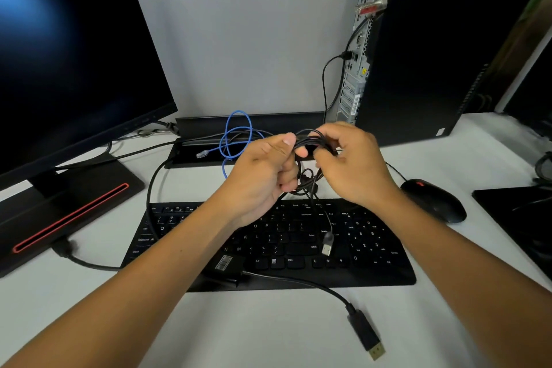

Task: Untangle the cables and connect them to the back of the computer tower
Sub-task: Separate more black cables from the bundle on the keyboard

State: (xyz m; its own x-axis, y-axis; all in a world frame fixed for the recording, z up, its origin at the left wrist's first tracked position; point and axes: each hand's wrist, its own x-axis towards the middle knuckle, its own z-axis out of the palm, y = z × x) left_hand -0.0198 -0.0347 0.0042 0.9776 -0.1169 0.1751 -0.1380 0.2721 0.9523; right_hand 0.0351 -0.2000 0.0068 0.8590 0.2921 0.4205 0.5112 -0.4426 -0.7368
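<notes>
Both hands are raised above the black flat keyboard, which lies on the white surface. The left hand and the right hand have their fingers curled around the tangled bundle of thin black cables, so each grip is closed on this bundle. From the bundle a silver USB plug hangs down over the keys. A thick black cable with a gold-tipped display plug lies on the surface in front of the keyboard. A blue network cable with a clear plug lies in loops behind the hands. The black computer tower stands at the right, its metal back side facing left, with black cables already plugged in. The black mouse rests beside the keyboard, and the dark monitor stands at the left.
</notes>
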